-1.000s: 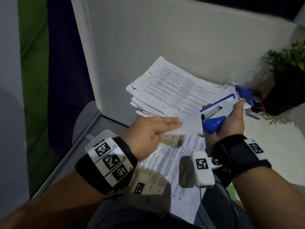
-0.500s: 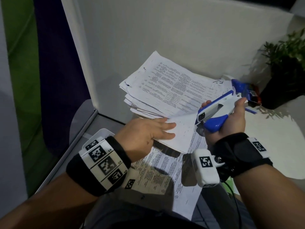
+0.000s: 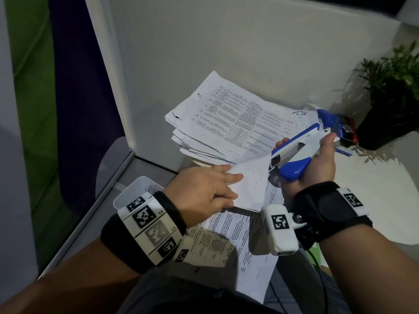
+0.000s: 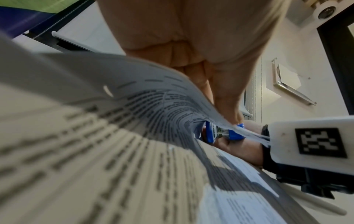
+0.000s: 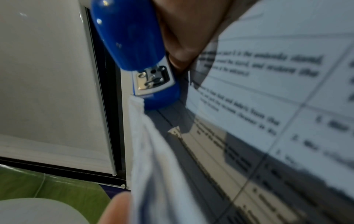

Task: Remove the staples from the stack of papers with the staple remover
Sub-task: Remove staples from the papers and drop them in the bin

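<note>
At the near edge of the table, from the head view, our left hand (image 3: 204, 189) lies with straight fingers on a folded-back bundle of sheets (image 3: 249, 184), pinning it. Our right hand (image 3: 317, 159) is wrapped round the blue and white staple remover (image 3: 294, 152), whose long axis runs from far right down toward near left, nose meeting the bundle's corner. So the stapled corner lies just left of our right grip, and that hand is nearer to it. A bigger stack of papers (image 3: 226, 116) sits farther back.

From the left wrist view, the sheets (image 4: 134, 98) curl under our fingers, and the remover's nose (image 4: 220, 131) touches their far tip.

From the right wrist view, the metal nose (image 5: 153, 78) sits at the paper's corner (image 5: 138, 104); we cannot tell whether it has caught a staple.
</note>
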Tool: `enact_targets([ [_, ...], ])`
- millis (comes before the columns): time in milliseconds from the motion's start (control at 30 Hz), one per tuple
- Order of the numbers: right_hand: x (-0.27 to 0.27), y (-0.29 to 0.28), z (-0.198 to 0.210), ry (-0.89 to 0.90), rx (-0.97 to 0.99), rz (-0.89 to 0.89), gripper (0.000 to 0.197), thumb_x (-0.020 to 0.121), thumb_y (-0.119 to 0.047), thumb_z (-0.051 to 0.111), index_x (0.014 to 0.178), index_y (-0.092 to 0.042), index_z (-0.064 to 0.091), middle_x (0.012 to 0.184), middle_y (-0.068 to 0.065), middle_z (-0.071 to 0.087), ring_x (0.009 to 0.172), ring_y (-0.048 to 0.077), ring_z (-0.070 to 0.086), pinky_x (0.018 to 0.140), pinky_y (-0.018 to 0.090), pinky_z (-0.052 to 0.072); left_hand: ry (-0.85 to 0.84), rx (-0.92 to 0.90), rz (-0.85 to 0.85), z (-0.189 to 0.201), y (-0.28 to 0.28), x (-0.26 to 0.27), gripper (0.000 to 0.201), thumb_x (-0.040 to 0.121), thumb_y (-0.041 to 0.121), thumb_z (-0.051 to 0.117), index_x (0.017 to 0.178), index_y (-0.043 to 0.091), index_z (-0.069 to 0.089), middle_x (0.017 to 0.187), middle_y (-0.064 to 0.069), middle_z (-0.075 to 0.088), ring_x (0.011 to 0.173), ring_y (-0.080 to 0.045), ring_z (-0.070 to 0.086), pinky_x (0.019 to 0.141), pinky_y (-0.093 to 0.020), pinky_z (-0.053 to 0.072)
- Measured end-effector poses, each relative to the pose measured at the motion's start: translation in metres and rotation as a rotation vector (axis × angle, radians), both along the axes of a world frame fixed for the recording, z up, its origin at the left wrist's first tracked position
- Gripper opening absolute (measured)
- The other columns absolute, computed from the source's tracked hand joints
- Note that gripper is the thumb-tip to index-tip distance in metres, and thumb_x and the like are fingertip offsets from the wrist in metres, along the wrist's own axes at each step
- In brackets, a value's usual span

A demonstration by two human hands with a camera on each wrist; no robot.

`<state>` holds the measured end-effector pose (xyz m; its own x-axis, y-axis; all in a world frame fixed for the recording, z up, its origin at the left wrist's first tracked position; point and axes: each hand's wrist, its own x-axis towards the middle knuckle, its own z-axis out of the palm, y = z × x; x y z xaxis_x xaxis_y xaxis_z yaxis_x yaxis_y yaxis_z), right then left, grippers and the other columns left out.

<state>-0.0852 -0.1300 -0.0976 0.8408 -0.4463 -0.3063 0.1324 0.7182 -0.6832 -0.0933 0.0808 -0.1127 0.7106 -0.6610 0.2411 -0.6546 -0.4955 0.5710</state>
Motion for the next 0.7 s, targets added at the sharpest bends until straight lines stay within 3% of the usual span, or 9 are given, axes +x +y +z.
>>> enact_targets([
  [167, -0.001, 0.001, 0.002, 0.026, -0.009, -0.020, 0.063, 0.092, -0.067, 0.041, 0.124, -0.017, 0.062, 0.085, 0.009, 0.063, 0.078, 0.023, 0.063, 0.077, 0.036, 0.057, 0.000, 0.078, 0.002, -0.004, -0.004, -0.001, 0.015, 0.086, 0.026, 0.066, 0.098, 0.022, 0.075, 0.132, 0.020, 0.050, 0.123, 0.017, 0.020, 0.112, -0.025, 0.026],
  [333, -0.002, 0.003, 0.004, 0.022, -0.021, -0.014, 0.058, 0.093, -0.066, 0.042, 0.113, -0.016, 0.066, 0.079, 0.008, 0.064, 0.074, 0.022, 0.063, 0.078, 0.037, 0.056, -0.064, -0.013, 0.032, -0.005, -0.002, -0.001, 0.040, 0.075, 0.033, 0.074, 0.114, 0.027, 0.067, 0.124, 0.020, 0.055, 0.121, -0.003, 0.046, 0.105, -0.031, 0.038],
  [367, -0.002, 0.004, 0.005, 0.015, -0.032, -0.005, 0.057, 0.094, -0.065, 0.041, 0.108, -0.016, 0.066, 0.077, 0.008, 0.063, 0.071, 0.021, 0.063, 0.075, 0.036, 0.057, -0.015, -0.085, 0.085, -0.004, -0.002, -0.002, 0.043, 0.075, 0.031, 0.075, 0.117, 0.029, 0.064, 0.117, 0.024, 0.057, 0.113, -0.002, 0.053, 0.100, -0.027, 0.042],
  [433, -0.002, 0.006, 0.009, 0.018, -0.096, 0.028, 0.055, 0.094, -0.064, 0.039, 0.103, -0.017, 0.066, 0.077, 0.005, 0.067, 0.069, 0.020, 0.066, 0.068, 0.033, 0.058, 0.068, -0.344, 0.240, -0.002, -0.002, -0.001, 0.023, 0.080, 0.023, 0.072, 0.101, 0.031, 0.070, 0.088, 0.025, 0.066, 0.078, 0.004, 0.060, 0.073, -0.017, 0.051],
  [467, -0.003, 0.008, 0.012, 0.014, -0.145, 0.042, 0.052, 0.094, -0.063, 0.041, 0.106, -0.019, 0.066, 0.082, 0.004, 0.072, 0.073, 0.020, 0.070, 0.068, 0.034, 0.058, 0.129, -0.468, 0.328, 0.001, -0.001, 0.000, 0.016, 0.084, 0.020, 0.068, 0.089, 0.035, 0.070, 0.074, 0.018, 0.068, 0.064, 0.001, 0.058, 0.059, -0.018, 0.049],
  [500, -0.002, 0.011, 0.017, -0.002, -0.201, 0.050, 0.051, 0.092, -0.062, 0.043, 0.111, -0.021, 0.065, 0.093, 0.004, 0.075, 0.082, 0.022, 0.073, 0.070, 0.037, 0.059, 0.204, -0.563, 0.402, 0.004, -0.001, 0.002, 0.020, 0.086, 0.019, 0.065, 0.083, 0.038, 0.068, 0.069, 0.008, 0.069, 0.059, -0.005, 0.058, 0.054, -0.023, 0.048],
  [567, -0.001, 0.015, 0.030, -0.060, -0.332, 0.007, 0.054, 0.093, -0.061, 0.043, 0.128, -0.022, 0.057, 0.112, 0.003, 0.072, 0.104, 0.026, 0.070, 0.079, 0.042, 0.059, 0.363, -0.683, 0.470, 0.007, 0.000, 0.006, 0.022, 0.090, 0.014, 0.060, 0.078, 0.031, 0.067, 0.068, 0.002, 0.070, 0.062, -0.009, 0.061, 0.057, -0.027, 0.050],
  [633, 0.000, 0.018, 0.045, -0.142, -0.470, -0.102, 0.059, 0.094, -0.063, 0.040, 0.140, -0.027, 0.045, 0.122, -0.007, 0.064, 0.115, 0.019, 0.063, 0.094, 0.042, 0.052, 0.442, -0.731, 0.470, 0.006, -0.002, 0.010, 0.020, 0.090, 0.017, 0.060, 0.071, 0.019, 0.065, 0.067, -0.002, 0.068, 0.063, -0.015, 0.060, 0.060, -0.034, 0.052],
  [700, -0.002, 0.023, 0.061, -0.208, -0.625, -0.195, 0.060, 0.098, -0.055, 0.032, 0.149, -0.025, 0.029, 0.123, -0.020, 0.052, 0.117, 0.001, 0.052, 0.103, 0.027, 0.041, 0.467, -0.775, 0.453, 0.006, -0.006, 0.008, 0.037, 0.083, 0.036, 0.063, 0.070, 0.002, 0.055, 0.064, -0.016, 0.054, 0.061, -0.020, 0.046, 0.059, -0.040, 0.043],
])
